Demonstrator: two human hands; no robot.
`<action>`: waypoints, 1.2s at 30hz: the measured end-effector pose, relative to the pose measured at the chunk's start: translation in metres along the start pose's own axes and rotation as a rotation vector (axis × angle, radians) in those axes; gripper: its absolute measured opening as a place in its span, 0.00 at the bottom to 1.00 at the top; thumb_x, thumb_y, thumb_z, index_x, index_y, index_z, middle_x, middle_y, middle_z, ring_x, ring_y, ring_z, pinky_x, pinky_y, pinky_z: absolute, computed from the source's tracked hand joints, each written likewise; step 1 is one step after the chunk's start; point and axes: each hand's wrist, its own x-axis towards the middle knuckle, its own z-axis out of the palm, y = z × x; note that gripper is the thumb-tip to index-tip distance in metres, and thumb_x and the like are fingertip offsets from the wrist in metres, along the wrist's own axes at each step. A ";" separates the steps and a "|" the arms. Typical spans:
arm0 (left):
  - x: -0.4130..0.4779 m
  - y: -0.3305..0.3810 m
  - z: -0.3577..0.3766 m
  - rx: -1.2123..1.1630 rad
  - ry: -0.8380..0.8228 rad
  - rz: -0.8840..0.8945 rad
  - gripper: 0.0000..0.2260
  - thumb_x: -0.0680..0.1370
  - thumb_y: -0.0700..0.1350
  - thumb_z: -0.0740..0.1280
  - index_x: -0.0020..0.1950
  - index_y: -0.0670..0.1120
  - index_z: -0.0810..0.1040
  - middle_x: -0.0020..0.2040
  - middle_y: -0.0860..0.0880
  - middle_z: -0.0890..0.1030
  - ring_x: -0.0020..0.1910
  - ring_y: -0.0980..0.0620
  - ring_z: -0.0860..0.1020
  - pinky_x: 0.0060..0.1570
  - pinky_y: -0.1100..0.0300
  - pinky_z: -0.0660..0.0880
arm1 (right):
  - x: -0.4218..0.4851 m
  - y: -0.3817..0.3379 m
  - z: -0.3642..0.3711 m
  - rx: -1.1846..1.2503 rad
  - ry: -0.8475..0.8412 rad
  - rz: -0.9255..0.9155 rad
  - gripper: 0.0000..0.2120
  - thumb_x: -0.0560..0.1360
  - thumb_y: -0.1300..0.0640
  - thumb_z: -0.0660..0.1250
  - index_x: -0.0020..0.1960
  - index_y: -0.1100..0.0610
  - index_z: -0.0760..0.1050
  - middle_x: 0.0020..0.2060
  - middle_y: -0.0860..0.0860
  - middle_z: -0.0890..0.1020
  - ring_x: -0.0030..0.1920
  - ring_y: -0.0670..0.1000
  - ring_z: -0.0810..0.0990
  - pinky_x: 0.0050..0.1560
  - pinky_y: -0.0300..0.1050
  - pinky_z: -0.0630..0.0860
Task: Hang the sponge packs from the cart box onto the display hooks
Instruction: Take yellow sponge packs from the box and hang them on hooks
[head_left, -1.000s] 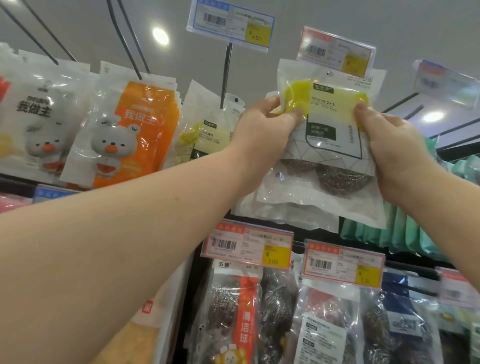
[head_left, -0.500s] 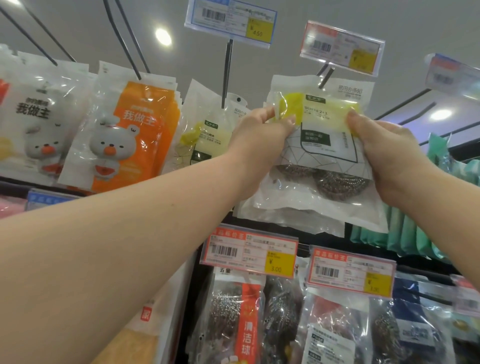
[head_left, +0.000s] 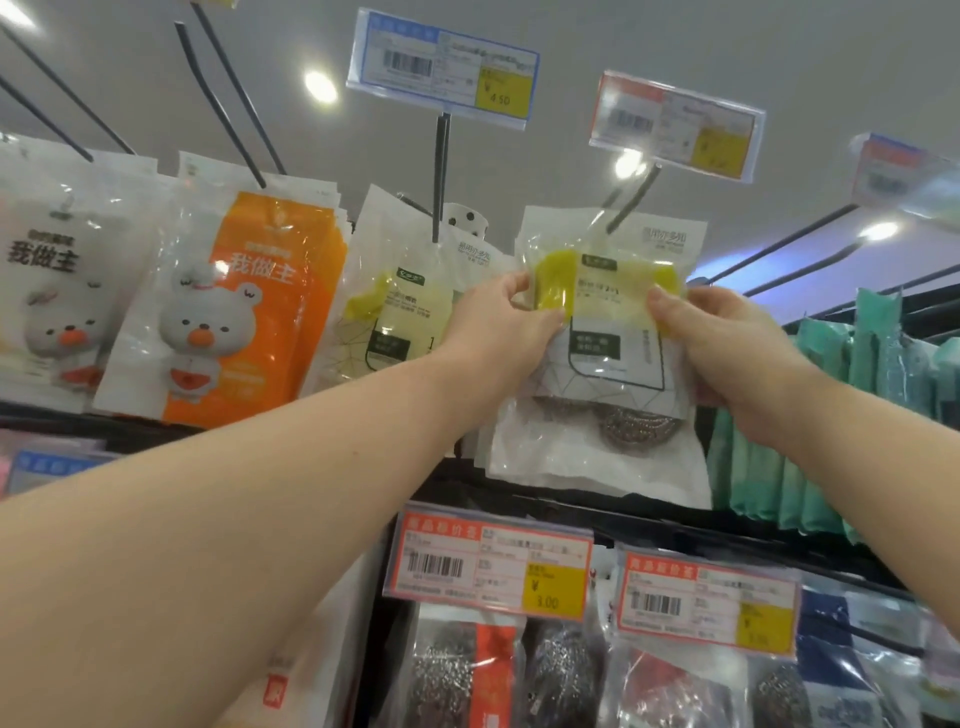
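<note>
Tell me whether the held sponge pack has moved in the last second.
Yes. The sponge pack now sits lower, clear of the red price tag it overlapped; bare hook shows between them.

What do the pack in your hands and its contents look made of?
Sponge pack: clear glossy plastic film, judging by glare and crinkles. Yellow sponge inside: matte, probably soft foam. Scourer beneath it: shiny coiled strands, likely steel wire.

Both bare arms reach up and forward. The left hand (head_left: 498, 325) pinches the left edge of the sponge pack (head_left: 613, 364), the right hand (head_left: 727, 343) pinches its right edge, thumbs on the front.
</note>
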 end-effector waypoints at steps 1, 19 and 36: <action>0.001 -0.002 -0.001 0.030 -0.004 -0.023 0.20 0.78 0.42 0.66 0.70 0.49 0.69 0.50 0.48 0.81 0.49 0.45 0.83 0.51 0.47 0.81 | 0.001 0.002 0.001 -0.001 -0.015 0.015 0.12 0.75 0.47 0.66 0.56 0.51 0.71 0.50 0.52 0.83 0.46 0.52 0.84 0.49 0.55 0.81; -0.035 0.009 -0.005 0.326 0.023 -0.083 0.29 0.78 0.46 0.67 0.76 0.46 0.59 0.68 0.44 0.70 0.65 0.45 0.71 0.61 0.52 0.72 | -0.032 -0.003 -0.009 -0.388 0.083 0.007 0.26 0.72 0.50 0.70 0.67 0.55 0.67 0.53 0.52 0.76 0.49 0.52 0.76 0.45 0.47 0.76; -0.189 0.037 -0.135 1.063 0.299 -0.199 0.19 0.77 0.54 0.66 0.63 0.45 0.74 0.62 0.45 0.75 0.60 0.46 0.73 0.60 0.50 0.72 | -0.149 -0.041 0.104 -0.467 -0.457 -0.553 0.10 0.75 0.52 0.66 0.53 0.55 0.78 0.47 0.47 0.78 0.49 0.47 0.74 0.49 0.41 0.67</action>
